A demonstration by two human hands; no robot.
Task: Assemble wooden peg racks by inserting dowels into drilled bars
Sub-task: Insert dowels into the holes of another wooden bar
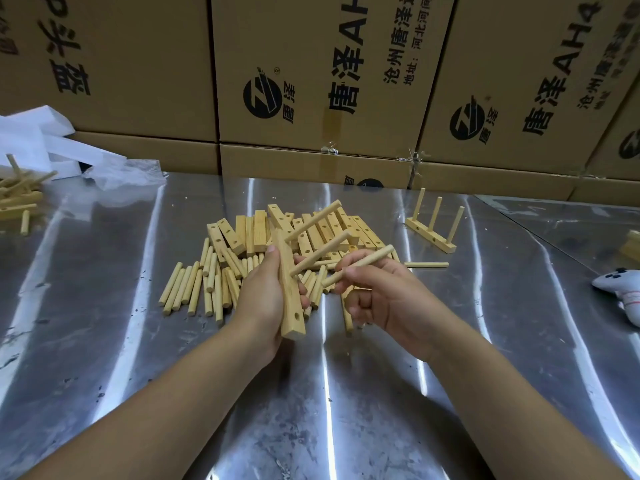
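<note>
The drilled bar (289, 289) is held off the table, on end and tilted, its holed face turned toward the right hand (384, 299); that is probably so the open hole can be seen and reached; the left hand (263, 292) has its fingers (304, 301) wrapped round the bar's middle, thumb up along the near edge. Two seated dowels (313, 220) stick out from the bar's upper part, roughly parallel; an empty hole (297, 317) shows near its lower end. Just right of the bar, the right hand pinches a third dowel (367, 261) between thumb and fingertips, lying roughly parallel to the seated pair; I judge it is meant for that last hole.

The bar is pale, square-edged wood with a visible grain; the dowels are smooth round sticks of the same pale wood.

Behind the bar lies a heap of more bars (325, 230); left of the bar, loose dowels (187, 285) are scattered; well right of the bar stands a finished rack (431, 233), pegs up. All rest on a scuffed, shiny metal table (104, 306); printed cardboard boxes (346, 81) wall in the far side.
</note>
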